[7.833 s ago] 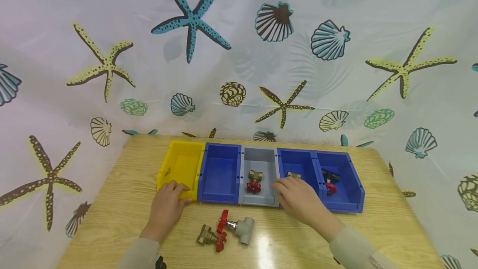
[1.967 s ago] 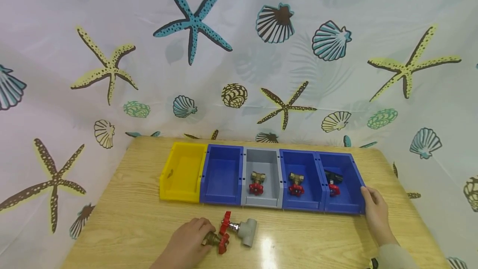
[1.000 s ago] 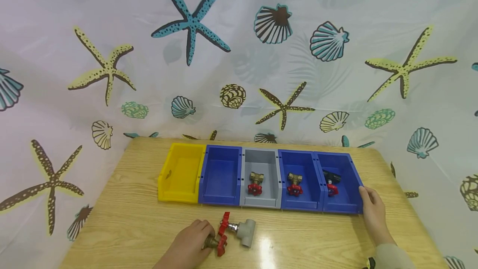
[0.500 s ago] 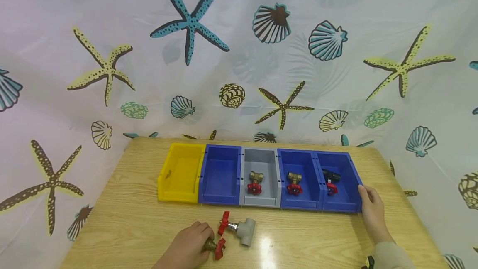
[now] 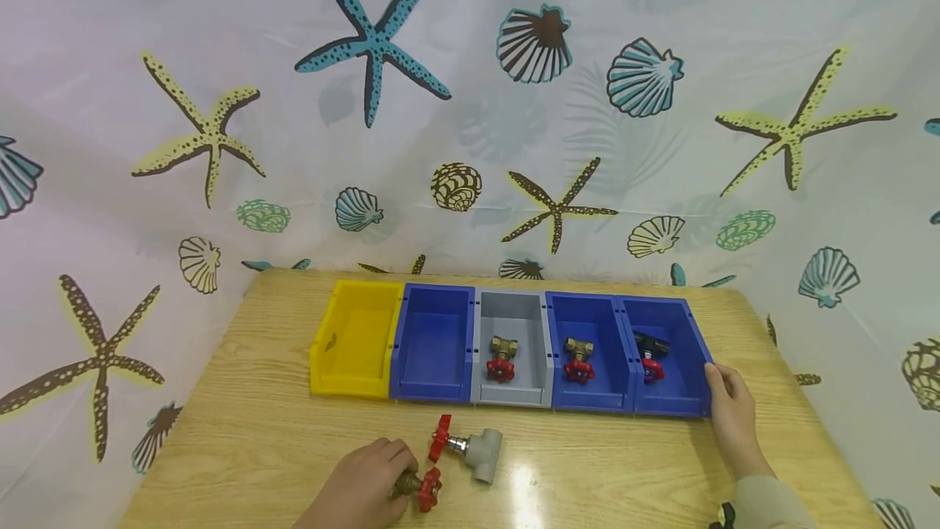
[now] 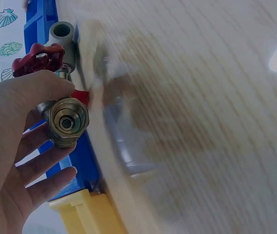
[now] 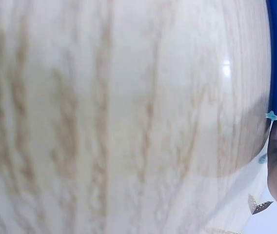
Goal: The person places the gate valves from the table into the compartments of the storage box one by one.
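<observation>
In the head view, my left hand (image 5: pixel 367 480) grips a brass gate valve (image 5: pixel 405 483) with a red handwheel, low over the table's front. The left wrist view shows the thumb and fingers round its body, the threaded opening of the brass valve (image 6: pixel 67 122) facing the camera. Just right of it lies a grey plastic valve (image 5: pixel 481 455) with a red handwheel, apart from the hand. My right hand (image 5: pixel 733 415) touches the front right corner of the rightmost blue bin (image 5: pixel 679 408); in the right wrist view its fingers (image 7: pixel 275 146) look fairly straight against the bin's edge.
Joined bins stand in a row at the back: a yellow bin (image 5: pixel 360 333), a blue bin (image 5: pixel 436 349), a grey bin (image 5: pixel 514 390), then two blue ones. The grey bin and fourth bin each hold a brass valve (image 5: pixel 578 357); the rightmost holds a black valve (image 5: pixel 652 345).
My left hand has gone from the yellow bin to the brass valve and drawn it slightly left, off the grey valve. My right hand has moved from the fourth bin to the rightmost bin's corner.
</observation>
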A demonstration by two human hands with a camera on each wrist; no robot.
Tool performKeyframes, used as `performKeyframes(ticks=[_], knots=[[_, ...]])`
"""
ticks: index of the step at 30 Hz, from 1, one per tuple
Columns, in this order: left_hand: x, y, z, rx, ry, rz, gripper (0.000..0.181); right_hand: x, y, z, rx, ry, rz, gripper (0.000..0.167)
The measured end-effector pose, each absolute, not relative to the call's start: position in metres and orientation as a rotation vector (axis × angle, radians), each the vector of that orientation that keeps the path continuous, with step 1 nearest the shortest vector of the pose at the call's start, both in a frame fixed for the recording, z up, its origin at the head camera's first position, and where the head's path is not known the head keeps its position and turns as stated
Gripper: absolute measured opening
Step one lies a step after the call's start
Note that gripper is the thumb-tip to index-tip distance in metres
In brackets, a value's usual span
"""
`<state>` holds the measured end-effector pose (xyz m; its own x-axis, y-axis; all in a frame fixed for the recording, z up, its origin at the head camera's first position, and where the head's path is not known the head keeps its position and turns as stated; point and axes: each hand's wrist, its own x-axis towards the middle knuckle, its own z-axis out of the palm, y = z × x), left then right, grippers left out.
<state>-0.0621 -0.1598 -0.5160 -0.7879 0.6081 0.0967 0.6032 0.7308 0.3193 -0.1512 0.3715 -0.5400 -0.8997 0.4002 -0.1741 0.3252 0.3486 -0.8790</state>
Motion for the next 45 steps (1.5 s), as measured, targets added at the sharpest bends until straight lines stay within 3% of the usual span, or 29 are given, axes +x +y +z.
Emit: performKeyframes(ticks=[10,24,45], knots=[[-0.064,-0.159,-0.499,1.094,3.015,0.558,0.026,-0.151,0.375,-0.542,-0.695,-2.52,1.62,0.067],[-0.092,-0.155,-0.484,1.179,3.186,0.589,0.033,-0.149,0.379,-0.541,-0.679,-2.199,2.05,0.033],[-0.128,-0.152,-0.474,1.143,3.18,0.55,0.029,-0.153,0.376,-0.536,-0.748,-2.227,2.015,0.04]])
